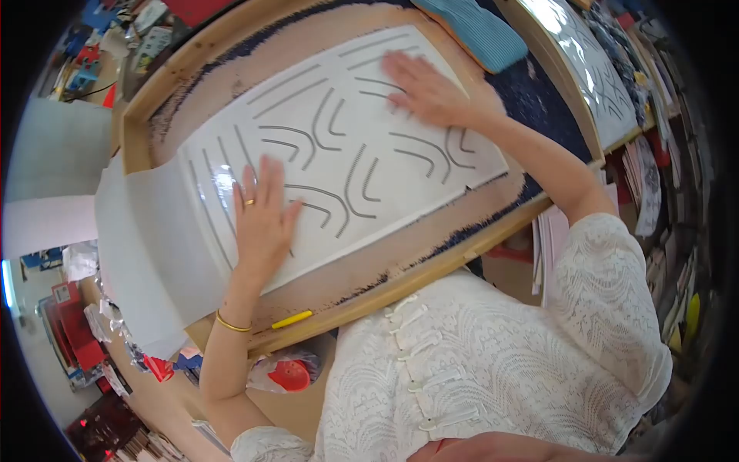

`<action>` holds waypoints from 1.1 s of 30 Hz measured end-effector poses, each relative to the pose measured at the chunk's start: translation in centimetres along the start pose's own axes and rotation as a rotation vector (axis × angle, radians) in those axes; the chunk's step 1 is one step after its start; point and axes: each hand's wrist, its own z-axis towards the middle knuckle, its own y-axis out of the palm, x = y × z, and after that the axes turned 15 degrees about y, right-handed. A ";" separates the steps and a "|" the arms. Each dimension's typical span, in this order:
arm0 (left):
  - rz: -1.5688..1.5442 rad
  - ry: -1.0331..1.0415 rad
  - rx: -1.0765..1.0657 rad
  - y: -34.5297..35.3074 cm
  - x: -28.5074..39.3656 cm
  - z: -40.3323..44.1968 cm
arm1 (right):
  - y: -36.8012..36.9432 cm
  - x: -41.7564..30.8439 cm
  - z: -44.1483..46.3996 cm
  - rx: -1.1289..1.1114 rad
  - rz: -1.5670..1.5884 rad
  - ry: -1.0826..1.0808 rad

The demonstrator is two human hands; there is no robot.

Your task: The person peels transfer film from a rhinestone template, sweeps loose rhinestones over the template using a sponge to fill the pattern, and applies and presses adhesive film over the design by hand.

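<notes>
A white sheet [300,169] with rows of dark straight and curved strips lies in a wooden-rimmed tray. My left hand [263,212] rests on the sheet's left part, fingers outstretched, with a ring on one finger and a bangle on the wrist. Over the upper right part, my right hand [426,86] lies with its fingers spread; its fingertips are a little blurred. Neither hand holds anything. Paper [154,239] extends beyond the tray's left side, next to my left forearm.
The wooden tray rim [454,258] runs along the front. A yellow pen-like stick [292,319] lies near it. A blue ribbed cloth [481,35] sits at the upper right. Another patterned sheet [581,69] is beyond the right rim. A red bowl-like thing [290,375] in plastic is below.
</notes>
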 end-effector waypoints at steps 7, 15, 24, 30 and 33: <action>-0.185 0.487 -0.150 -0.1 8.2 2.0 | -5.1 -5.1 -12.5 -0.339 0.064 -0.432; -0.206 0.535 -0.156 -0.5 8.3 2.0 | -3.0 -5.1 -6.8 -0.262 0.278 -0.419; -0.291 0.516 -0.270 -2.1 7.1 -1.6 | 3.2 -14.3 11.9 0.046 0.025 -0.363; -0.978 0.187 -0.228 -4.9 3.5 -6.5 | 1.1 -18.0 -1.2 -0.120 0.212 -0.777; -0.805 -0.242 0.073 -5.9 -0.4 -7.1 | -1.5 -17.5 -6.6 -0.264 0.272 -0.835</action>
